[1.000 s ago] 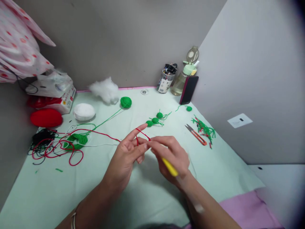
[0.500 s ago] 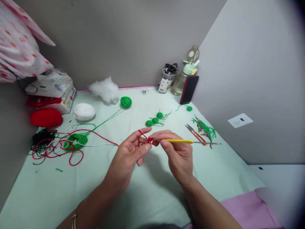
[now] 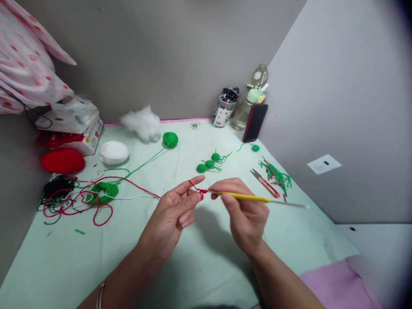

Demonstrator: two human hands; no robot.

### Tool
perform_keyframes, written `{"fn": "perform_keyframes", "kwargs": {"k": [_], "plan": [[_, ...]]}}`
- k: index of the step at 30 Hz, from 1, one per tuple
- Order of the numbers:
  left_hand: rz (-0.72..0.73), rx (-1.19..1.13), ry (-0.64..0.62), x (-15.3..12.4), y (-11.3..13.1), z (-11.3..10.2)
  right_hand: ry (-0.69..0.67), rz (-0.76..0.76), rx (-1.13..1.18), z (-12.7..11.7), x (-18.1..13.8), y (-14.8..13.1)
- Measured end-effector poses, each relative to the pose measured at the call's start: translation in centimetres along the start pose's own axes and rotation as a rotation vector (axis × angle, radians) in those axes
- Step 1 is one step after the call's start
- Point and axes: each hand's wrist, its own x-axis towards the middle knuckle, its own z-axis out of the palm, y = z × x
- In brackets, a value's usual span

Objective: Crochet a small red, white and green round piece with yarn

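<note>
My left hand (image 3: 175, 210) pinches a small piece of red crochet (image 3: 202, 193) between thumb and fingers, with red yarn looped over its raised index finger. My right hand (image 3: 246, 212) is closed round the yellow handle of a crochet hook (image 3: 247, 196). The hook's thin metal front end reaches left to the red stitches; its other metal end sticks out to the right, blurred. From my left hand the red yarn (image 3: 138, 184) runs left over the table into a loose tangle. Several small green crocheted balls (image 3: 210, 164) lie beyond my hands.
At left are a red yarn ball (image 3: 63, 161), a white yarn ball (image 3: 113, 152), black yarn (image 3: 59, 185) and green yarn (image 3: 103, 193). White stuffing (image 3: 143, 123) and a green ball (image 3: 170, 139) lie farther back. Thread snips (image 3: 265, 183) and yarn scraps (image 3: 277, 174) are at right, below a propped phone (image 3: 255, 123).
My right hand has moved slightly right and down with the crochet hook, drawing away from my left hand. More of the hook's front shaft and the red stitches shows between them.
</note>
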Motion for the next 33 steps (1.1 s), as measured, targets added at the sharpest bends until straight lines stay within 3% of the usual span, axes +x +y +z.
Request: {"fn": "perform_keyframes", "kwargs": {"k": [5, 9, 17, 26, 33], "plan": [[0.02, 0.003, 0.005, 0.0, 0.4, -0.3, 0.066, 0.278, 0.361, -0.2, 0.9, 0.4], [0.044, 0.026, 0.018, -0.1, 0.4, -0.2, 0.099, 0.354, 0.45, -0.3, 1.4, 0.4], [0.109, 0.128, 0.031, 0.0, -0.1, -0.1, -0.016, 0.29, 0.44, 0.0, 0.6, 0.7], [0.112, 0.151, 0.062, 0.0, -0.1, -0.2, 0.092, 0.27, 0.451, 0.0, 0.7, 0.5], [0.128, 0.139, 0.073, 0.0, -0.4, -0.2, 0.108, 0.122, 0.332, 0.4, 0.3, 0.5]]}}
